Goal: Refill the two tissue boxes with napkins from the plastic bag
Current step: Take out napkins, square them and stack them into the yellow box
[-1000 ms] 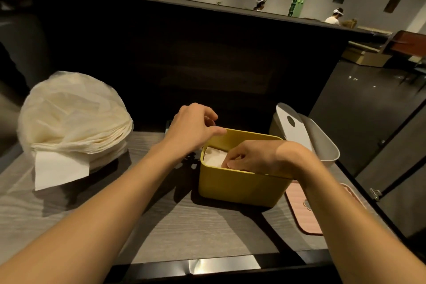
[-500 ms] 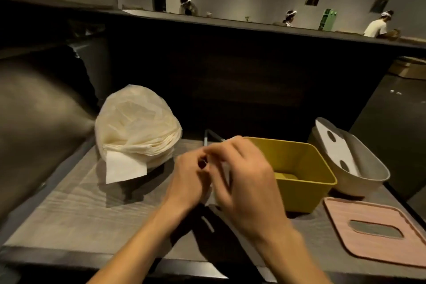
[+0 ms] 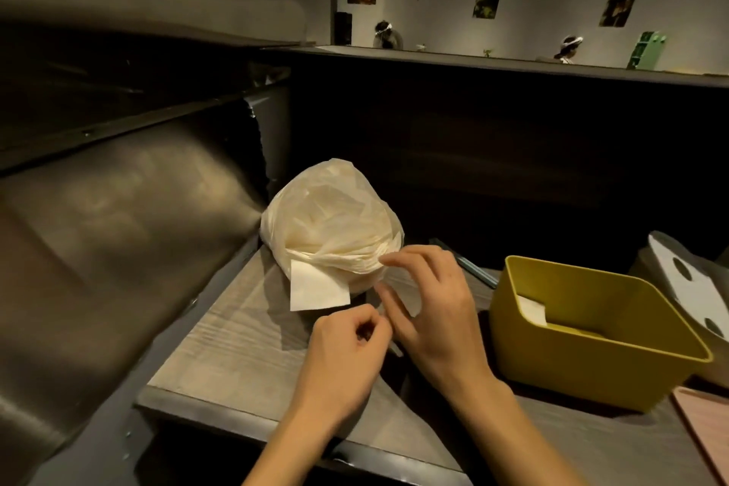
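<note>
Two boxes wait for paper, and the supply, a plastic bag bulging with napkins, sits at the table's far left, its loose mouth facing the person and one napkin hanging out flat on the wood. The bag lies forward and slightly left of both hands. The right hand is nearer, fingers spread and loosely bent, fingertips at the edge of the napkin stack, seemingly gripping nothing yet. The left hand hovers just below, curled; whether it pinches anything cannot be told. Nothing stands between hands and bag. To the right sits the yellow box, nearly empty, then the grey box and a pink lid.
</note>
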`<state>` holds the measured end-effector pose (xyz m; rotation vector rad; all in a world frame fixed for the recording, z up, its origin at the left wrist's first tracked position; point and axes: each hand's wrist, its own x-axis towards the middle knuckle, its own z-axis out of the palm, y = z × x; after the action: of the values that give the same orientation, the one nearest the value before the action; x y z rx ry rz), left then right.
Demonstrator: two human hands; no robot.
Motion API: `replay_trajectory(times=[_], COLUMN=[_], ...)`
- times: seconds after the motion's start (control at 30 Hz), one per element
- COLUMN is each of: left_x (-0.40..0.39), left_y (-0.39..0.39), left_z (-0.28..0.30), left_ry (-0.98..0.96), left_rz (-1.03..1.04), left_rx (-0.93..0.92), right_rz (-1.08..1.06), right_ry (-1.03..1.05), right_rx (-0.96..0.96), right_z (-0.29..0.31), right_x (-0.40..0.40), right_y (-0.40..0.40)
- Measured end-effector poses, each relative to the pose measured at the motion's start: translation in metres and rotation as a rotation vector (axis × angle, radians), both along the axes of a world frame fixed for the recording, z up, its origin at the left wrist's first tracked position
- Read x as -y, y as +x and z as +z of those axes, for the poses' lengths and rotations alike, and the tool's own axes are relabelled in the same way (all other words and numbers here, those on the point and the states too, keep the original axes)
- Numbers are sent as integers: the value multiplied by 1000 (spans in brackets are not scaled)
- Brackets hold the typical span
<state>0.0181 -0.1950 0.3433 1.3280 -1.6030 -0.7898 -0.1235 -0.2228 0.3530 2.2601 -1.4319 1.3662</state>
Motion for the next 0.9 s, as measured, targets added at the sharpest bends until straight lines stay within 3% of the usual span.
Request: replay_trajectory(times=[0.2,0.3,0.43,0.57,0.73,0.83,0.9], left_x=[0,1,5,7,13,14,11], left_y=[4,1,0,3,4,10,10], left_z=[-1,0,1,-2,-7,-2,3], left_ry=[31,70,155,195,252,330,366], left_rz=[34,20,26,8,-28,-113,-200], left_rx=[-113,-230,-400,-429,-456,-544,-602], right_rz=[-32,-27,-24,102,264,347,324], right_ry=[-128,-163,-152,63,171,468,648], right_rx=[-128,-89,274,586,1029,1203,1176], right_z=[4,12,23,32,51,49,40], right_x=[30,38,44,36,0,-26,-37], right_y=[12,16,18,24,12,3,0])
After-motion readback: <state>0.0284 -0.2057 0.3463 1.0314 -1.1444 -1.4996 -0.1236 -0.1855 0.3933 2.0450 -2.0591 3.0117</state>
